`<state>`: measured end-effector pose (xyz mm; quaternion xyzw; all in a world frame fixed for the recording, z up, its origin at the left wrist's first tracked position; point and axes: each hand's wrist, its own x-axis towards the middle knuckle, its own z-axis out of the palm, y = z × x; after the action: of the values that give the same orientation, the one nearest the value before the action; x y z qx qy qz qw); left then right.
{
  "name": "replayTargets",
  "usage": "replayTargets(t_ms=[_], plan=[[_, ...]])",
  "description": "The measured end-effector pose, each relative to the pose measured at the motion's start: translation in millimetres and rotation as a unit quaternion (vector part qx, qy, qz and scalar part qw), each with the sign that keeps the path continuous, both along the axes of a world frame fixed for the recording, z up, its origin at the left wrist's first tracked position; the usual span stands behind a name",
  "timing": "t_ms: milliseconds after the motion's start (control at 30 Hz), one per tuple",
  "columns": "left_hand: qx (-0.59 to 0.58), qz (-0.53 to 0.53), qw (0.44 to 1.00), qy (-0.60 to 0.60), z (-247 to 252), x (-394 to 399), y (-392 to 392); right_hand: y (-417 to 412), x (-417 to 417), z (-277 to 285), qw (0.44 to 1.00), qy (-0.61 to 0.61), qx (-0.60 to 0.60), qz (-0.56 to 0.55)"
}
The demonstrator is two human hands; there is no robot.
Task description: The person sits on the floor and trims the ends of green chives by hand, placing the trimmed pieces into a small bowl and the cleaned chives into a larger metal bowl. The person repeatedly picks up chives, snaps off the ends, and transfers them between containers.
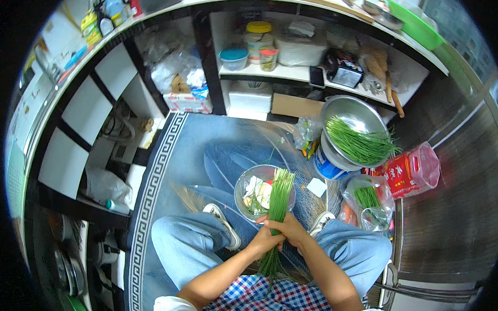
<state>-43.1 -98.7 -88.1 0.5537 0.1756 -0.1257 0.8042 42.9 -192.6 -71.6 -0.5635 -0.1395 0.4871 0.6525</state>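
Both of my hands grip one upright bundle of green chives (278, 199) in front of my lap. My left hand (264, 240) wraps the bundle's lower part. Just above and to the right, my right hand (291, 231) closes around it too. The pale cut ends point away from me, and the thin leaf tips hang toward my checked apron (258, 299). Beneath the pale ends stands a small bin (239, 201) holding scraps and bits of green. At the right, a steel bowl (342, 107) contains more chives (359, 141), some overhanging its rim.
The bowl rests on a blue-and-white bucket (329, 166). Beside it are a red bag (410, 172) and a clear plastic bag (374, 208) with more greens. A white paper piece (316, 187) lies on the blue rug (179, 158). Shelves (287, 70) with jars and a phone (317, 76) stand ahead.
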Motion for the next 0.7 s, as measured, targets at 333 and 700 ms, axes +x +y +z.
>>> replayTargets(t_ms=[333,700], plan=[[0.613,-0.123,0.769,-0.136,21,-29,56,52,61,-24,0.750,-0.569,-0.334,0.035],[0.548,-0.091,0.811,-0.181,60,-36,80,102,100,-49,0.570,-0.659,-0.475,0.120]])
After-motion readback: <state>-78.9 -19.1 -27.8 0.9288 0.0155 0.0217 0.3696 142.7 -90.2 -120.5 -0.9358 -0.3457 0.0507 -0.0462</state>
